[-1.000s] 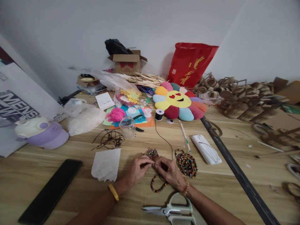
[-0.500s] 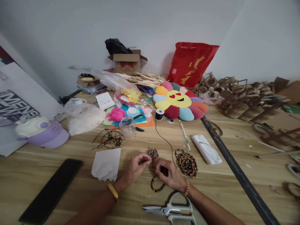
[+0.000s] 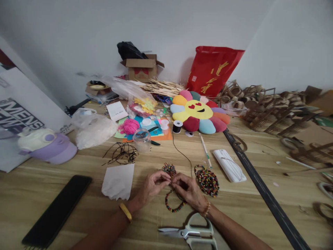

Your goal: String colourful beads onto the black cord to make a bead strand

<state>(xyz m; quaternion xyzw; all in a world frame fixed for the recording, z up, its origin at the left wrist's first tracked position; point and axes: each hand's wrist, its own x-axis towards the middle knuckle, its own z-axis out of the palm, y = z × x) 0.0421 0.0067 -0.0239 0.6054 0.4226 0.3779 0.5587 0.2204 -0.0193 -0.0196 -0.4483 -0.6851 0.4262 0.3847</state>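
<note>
My left hand (image 3: 155, 184) and my right hand (image 3: 188, 190) meet fingertip to fingertip over the table, both pinched closed. Between them is a thin dark cord, mostly hidden by the fingers. A beaded bracelet (image 3: 176, 209) of multicoloured beads hangs below this pinch, partly behind my right hand. Just beyond my fingers lies a small pile of loose beads (image 3: 169, 169). To the right of my right hand sits a heap of finished-looking bead loops (image 3: 208, 182). Black cord runs from a spool (image 3: 177, 126) toward my right hand. Scissors (image 3: 191, 232) lie open close to me.
Left of my hands are a crumpled white paper (image 3: 118, 182), a black phone-like slab (image 3: 57, 211) and cut black cords (image 3: 121, 153). A glass jar (image 3: 142, 140) and flower cushion (image 3: 199, 113) stand farther back. On the right are a white power strip (image 3: 229, 165) and a black strip (image 3: 265, 189).
My fingertips have come together, the right hand shifting slightly left and up. The bracelet below has swung a little and more of its loop shows.
</note>
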